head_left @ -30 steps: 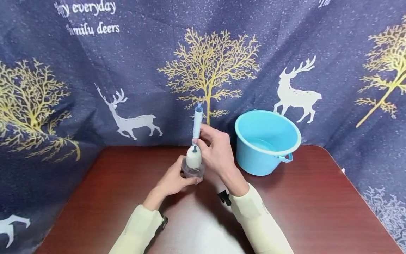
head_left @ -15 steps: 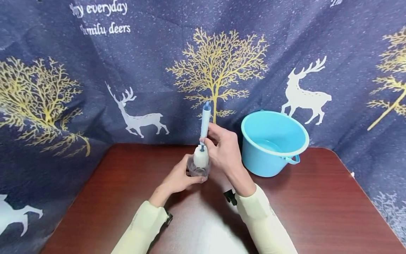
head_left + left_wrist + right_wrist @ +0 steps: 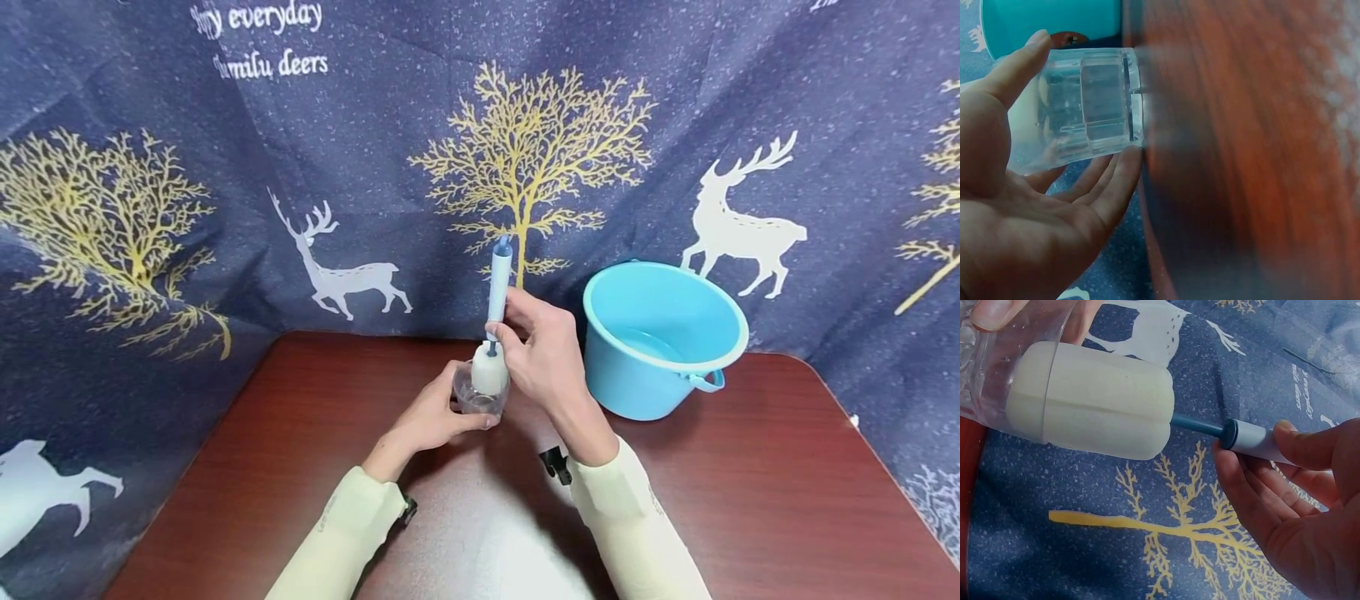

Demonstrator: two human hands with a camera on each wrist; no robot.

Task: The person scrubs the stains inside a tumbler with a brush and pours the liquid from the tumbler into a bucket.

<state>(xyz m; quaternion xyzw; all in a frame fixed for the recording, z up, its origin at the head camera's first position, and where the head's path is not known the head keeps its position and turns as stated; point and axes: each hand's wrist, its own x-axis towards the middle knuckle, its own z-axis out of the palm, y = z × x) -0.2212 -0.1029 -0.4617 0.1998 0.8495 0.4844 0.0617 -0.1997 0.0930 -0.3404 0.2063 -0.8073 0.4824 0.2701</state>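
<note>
- The left hand (image 3: 429,417) is clamped on a clear, see-through plastic cup (image 3: 1088,100), its thumb on the near side and its fingers round the far left side.
- The cup is near the middle of the table's far part, mouth up; whether its base touches the table is hard to tell.
- A long-handled brush with a thick, off-white sponge head (image 3: 1104,403) stands with that head partly inside the cup, the rest rising out of the mouth.
- The right hand (image 3: 546,350) pinches the lower part of the brush's slim, pale blue plastic handle (image 3: 498,287), thumb and fingers closed on it, just above the dark blue-grey stem (image 3: 1197,425). The handle's top tilts slightly right.
- A light blue, round plastic bucket (image 3: 626,383) sits at the far right, near the right hand.
- Beneath is a glossy, reddish-brown wood-grain table (image 3: 337,400).
- A dark blue cloth (image 3: 390,175) printed with gold trees and white deer hangs at the far side.
</note>
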